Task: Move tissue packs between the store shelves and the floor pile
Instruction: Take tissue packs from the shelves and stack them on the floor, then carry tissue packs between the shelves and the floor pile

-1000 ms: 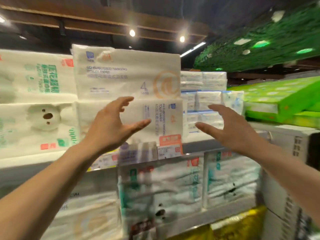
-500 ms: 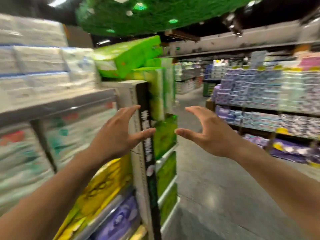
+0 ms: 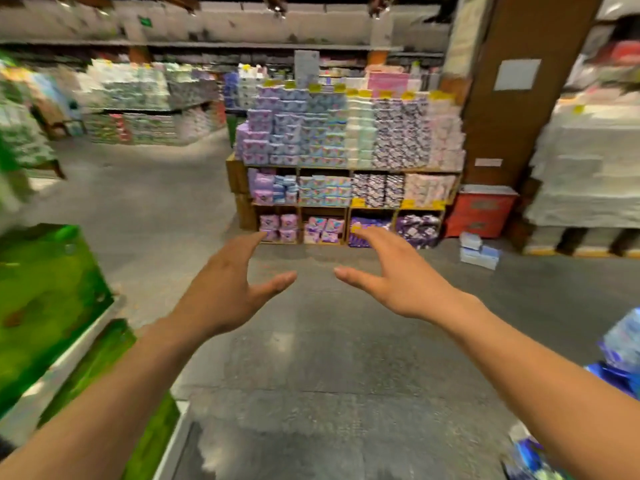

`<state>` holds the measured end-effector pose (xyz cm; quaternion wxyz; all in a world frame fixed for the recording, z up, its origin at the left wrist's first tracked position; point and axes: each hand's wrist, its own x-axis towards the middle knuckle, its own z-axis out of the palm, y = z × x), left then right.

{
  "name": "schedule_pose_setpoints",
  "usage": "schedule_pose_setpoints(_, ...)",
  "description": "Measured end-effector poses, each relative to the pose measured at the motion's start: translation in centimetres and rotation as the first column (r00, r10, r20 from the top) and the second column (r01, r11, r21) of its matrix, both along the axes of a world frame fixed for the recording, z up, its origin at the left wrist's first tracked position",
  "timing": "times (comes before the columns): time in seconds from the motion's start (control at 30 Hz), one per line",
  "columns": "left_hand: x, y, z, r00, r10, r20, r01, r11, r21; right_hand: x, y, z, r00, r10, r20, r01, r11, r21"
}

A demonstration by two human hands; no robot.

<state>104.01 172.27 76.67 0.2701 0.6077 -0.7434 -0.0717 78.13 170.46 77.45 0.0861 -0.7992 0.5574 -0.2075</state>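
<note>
We are holding both bare arms out over the grey concrete floor (image 3: 311, 375), and neither hand is gripping anything. Our left hand (image 3: 221, 292) is spreading wide, fingers reaching forward and thumb angling inward to the right. Our right hand (image 3: 401, 278) is mirroring it, fingers stretching ahead and thumb pointing left, so the two thumbs are facing each other across an empty gap. Palms are turning inward, as if shaped around a bulky pack, yet nothing is lying between them.

Taking the wooden shelf unit stacked with purple, blue and white tissue packs (image 3: 346, 161) as our landmark, our hands are hovering in front of it, with fingertips overlapping its lowest row in the view but well apart from it. The small pile of pale blue and white tissue packs on the floor (image 3: 479, 252) is sitting just right of that unit's foot, in front of a red crate (image 3: 481, 211). The packs there are lying flat, long axis running roughly left to right, though blur is making their exact facing hard for us to tell. A brown pillar (image 3: 519, 98) is rising behind the crate. Far left of the unit, bright green packaging (image 3: 45, 306) is edging our view. At the lower right, blue and white wrapped goods (image 3: 620, 355) are showing beside our right forearm.
</note>
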Motion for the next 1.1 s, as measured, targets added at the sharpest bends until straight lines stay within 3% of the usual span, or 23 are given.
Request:
schedule_pose_setpoints(0.3, -8.0, -23.8, -3.3, 0.96, -0.275, 0.057, 0.276, 0.961, -0.003, -9.4, -15.6, -3.0, 0.959, -0.282, -0.006, 0.282, 0.959, 0.035)
schedule_pose_setpoints(0.47, -13.8, -36.9, -4.6, 0.894, -0.426, 0.138, 0.418, 0.905, 0.083, -15.5, -22.9, -4.8, 0.87, -0.487, 0.071, 0.479, 0.871, 0.111)
schedule_pose_setpoints(0.63, -22.5, -46.5, -6.7, 0.813, -0.574, 0.099, 0.55, 0.811, 0.199, -22.8, -28.3, -8.6, 0.748, -0.653, 0.118, 0.619, 0.751, 0.229)
schedule_pose_setpoints(0.87, -38.5, -59.9, -10.4, 0.709, -0.699, 0.096, 0.663, 0.707, 0.247, -36.6, -38.7, -11.8, 0.642, -0.752, 0.148, 0.699, 0.653, 0.292)
schedule_pose_setpoints(1.1, -54.8, -73.4, -9.6, 0.706, -0.706, 0.06, 0.674, 0.695, 0.251, -52.3, -52.0, -9.4, 0.578, -0.796, 0.18, 0.745, 0.605, 0.28)
